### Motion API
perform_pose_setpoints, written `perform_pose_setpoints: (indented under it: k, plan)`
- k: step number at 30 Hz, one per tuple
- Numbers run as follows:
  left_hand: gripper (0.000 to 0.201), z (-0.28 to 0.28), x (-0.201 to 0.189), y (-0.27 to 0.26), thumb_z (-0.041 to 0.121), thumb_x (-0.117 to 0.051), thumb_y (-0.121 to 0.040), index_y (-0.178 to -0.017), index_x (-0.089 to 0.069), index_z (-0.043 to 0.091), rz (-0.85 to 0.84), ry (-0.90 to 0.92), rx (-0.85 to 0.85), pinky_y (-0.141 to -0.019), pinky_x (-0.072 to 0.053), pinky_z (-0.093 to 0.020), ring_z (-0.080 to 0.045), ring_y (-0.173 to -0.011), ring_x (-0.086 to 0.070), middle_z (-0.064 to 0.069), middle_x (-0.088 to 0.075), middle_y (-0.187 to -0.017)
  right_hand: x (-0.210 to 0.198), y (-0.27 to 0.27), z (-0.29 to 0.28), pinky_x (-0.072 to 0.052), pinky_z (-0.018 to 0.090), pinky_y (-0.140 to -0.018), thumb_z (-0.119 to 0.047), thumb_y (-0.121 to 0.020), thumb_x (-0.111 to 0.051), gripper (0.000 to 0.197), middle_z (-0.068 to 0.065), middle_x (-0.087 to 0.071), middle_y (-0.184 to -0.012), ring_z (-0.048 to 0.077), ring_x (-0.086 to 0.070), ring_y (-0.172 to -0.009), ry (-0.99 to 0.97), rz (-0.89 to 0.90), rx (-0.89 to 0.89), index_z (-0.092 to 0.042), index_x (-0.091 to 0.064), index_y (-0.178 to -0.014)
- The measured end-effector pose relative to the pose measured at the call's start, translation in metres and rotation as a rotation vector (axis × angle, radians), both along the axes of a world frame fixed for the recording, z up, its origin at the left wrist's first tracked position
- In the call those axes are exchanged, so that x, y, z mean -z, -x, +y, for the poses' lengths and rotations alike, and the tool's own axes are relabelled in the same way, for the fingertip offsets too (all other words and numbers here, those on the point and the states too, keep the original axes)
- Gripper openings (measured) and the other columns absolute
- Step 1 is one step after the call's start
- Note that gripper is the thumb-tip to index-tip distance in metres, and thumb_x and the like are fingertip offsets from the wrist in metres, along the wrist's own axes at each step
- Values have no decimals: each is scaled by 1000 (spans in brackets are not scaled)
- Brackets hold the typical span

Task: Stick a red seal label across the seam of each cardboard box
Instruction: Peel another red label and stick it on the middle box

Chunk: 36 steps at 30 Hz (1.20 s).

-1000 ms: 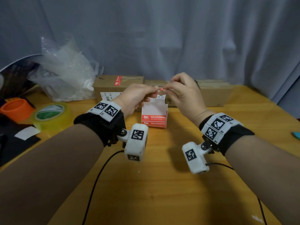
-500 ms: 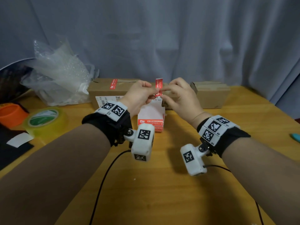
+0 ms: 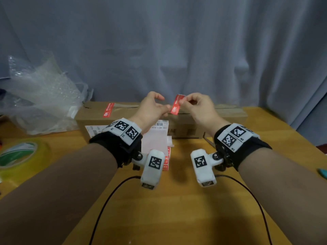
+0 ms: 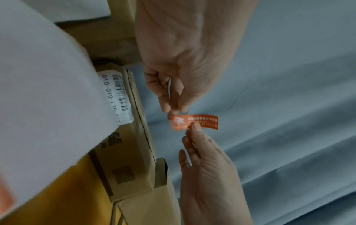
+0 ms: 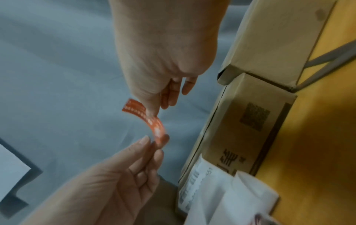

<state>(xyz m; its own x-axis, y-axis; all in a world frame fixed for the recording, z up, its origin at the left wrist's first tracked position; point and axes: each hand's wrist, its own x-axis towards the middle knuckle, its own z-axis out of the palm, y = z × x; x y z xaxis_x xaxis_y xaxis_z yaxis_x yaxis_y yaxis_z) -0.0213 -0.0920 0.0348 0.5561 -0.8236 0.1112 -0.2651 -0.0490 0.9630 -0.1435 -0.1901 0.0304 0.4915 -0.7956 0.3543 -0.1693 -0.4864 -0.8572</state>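
Note:
A red seal label hangs in the air between my hands, above the middle cardboard box. My right hand pinches its upper part; in the right wrist view the label curves down from that pinch. My left hand pinches the lower end, and the left wrist view shows that left hand on the label with a thin white strip between its fingers. The left box has a red seal across its top seam. A third box stands at the right.
A white pad of labels with a red edge lies under my left wrist. Bubble wrap and a tape roll sit at the left. Black cables cross the wooden table. A grey curtain hangs behind.
My hands have drawn slightly apart and lifted. The label, upright between close fingertips half a second ago, now leans between the two pinches.

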Motion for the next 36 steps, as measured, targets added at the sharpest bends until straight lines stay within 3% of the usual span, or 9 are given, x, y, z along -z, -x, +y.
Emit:
perform_pose_setpoints:
  k: [2,4,5,8,10,17,26,32,36]
  plan:
    - [25,-13,4,-7,11,-60,-88,-111,-49,10,-49,-25,-13,-76,-50,-30,-17,-74,-61,-14,-69,-94,0,0,-14,-45,29,-77,-17,-85,-65,20,0,-62,-76,14,-55,-76,-20,-31,40,-24,-60,-67]
    - [26,-23,9,-14,14,-52,-93,-118,-56,9,-329,-145,32,-80,-45,-27,-20,-85,-61,-11,-67,-106,1,1,-26,-44,25,-70,-19,-87,-63,22,-4,-60,-71,12,-54,-72,-53,55,40,-23,-59,-66]
    - [30,-25,11,-15,16,-47,-95,-123,-56,10,-512,-236,84,-86,-42,-26,-22,-100,-61,-10,-64,-118,1,2,-30,-43,22,-66,-20,-88,-62,21,-5,-59,-70,10,-53,-71,-75,123,18,-21,-60,-67]
    - [49,-28,22,-13,28,-32,-101,-146,-28,11,-901,-553,309,-115,-21,-34,-27,-144,-23,-6,-25,-156,5,-2,-40,-41,21,-69,-23,-89,-62,19,-2,-62,-74,12,-54,-76,-171,292,-49,-18,-62,-70]
    - [59,-28,30,-14,39,-23,-101,-151,-6,14,-1008,-702,367,-120,-5,-38,-22,-148,0,-3,0,-161,6,-10,-44,-41,26,-79,-24,-88,-62,20,1,-62,-77,16,-55,-83,-228,353,-69,-17,-61,-70]
    - [64,-30,42,-19,47,-23,-98,-152,-7,14,-1041,-696,312,-120,-5,-39,-21,-148,-2,-4,-4,-161,11,-33,-44,-44,35,-88,-26,-87,-64,16,10,-65,-89,20,-56,-84,-240,481,-87,-10,-65,-81]
    - [63,-25,44,-19,48,-22,-98,-151,-4,20,-990,-700,303,-120,2,-42,-19,-148,3,0,1,-161,14,-42,-46,-42,31,-84,-28,-87,-63,32,14,-67,-107,23,-58,-94,-245,546,-44,-2,-67,-105]
    - [63,-24,47,-20,49,-21,-98,-151,-4,21,-977,-682,303,-119,3,-42,-19,-148,2,0,0,-161,21,-48,-44,-48,33,-87,-29,-84,-66,33,13,-68,-105,26,-62,-98,-223,566,-8,-3,-66,-104]
    - [63,-24,49,-21,49,-21,-98,-151,-4,20,-978,-680,300,-120,3,-41,-19,-148,3,0,0,-161,31,-51,-47,-50,45,-92,-43,-74,-65,37,9,-71,-94,27,-65,-92,-151,599,29,-11,-69,-93]
